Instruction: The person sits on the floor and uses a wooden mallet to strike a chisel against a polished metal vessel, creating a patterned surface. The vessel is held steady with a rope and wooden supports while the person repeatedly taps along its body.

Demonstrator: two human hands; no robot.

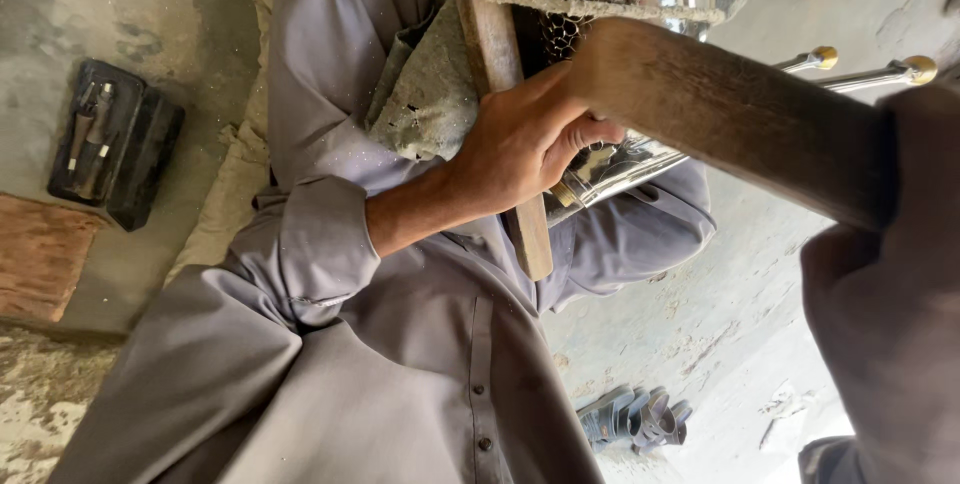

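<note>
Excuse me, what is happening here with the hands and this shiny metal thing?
A person in grey clothes sits on the floor. The left hand presses a shiny metal piece against a wooden block in the lap. The right hand, blurred at the frame edge, grips a thick wooden handle over the piece. An open black tool case and sandals lie on the floor.

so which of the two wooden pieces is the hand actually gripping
The narrow upright wooden stick, held against the shiny metal piece by the left hand. The thick dark wooden bar crosses in front, blurred and nearer the camera.
</note>
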